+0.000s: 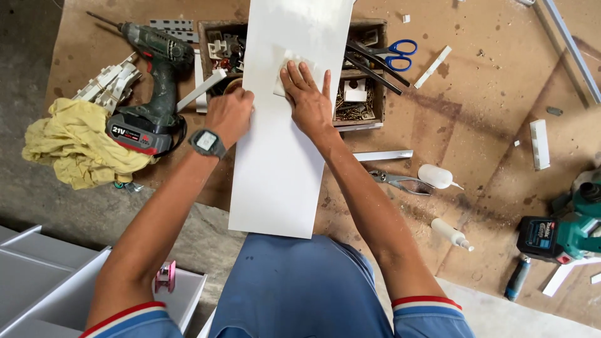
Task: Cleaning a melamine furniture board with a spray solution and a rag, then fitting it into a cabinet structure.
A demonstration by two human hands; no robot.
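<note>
- Two hands meet on one long white panel (275, 169), which lies on the brown surface (476, 125) with its long axis running straight away from the person, its near end overhanging at the lap.
- Right hand (308, 100) lies flat, fingers (300, 74) spread open, pressing a small white pad (285, 70) against the panel's upper middle.
- Left hand (230, 114), curled closed, steadies the panel's left edge, level with the right hand.
- Green drill (153, 81) sits well left of the panel.
</note>
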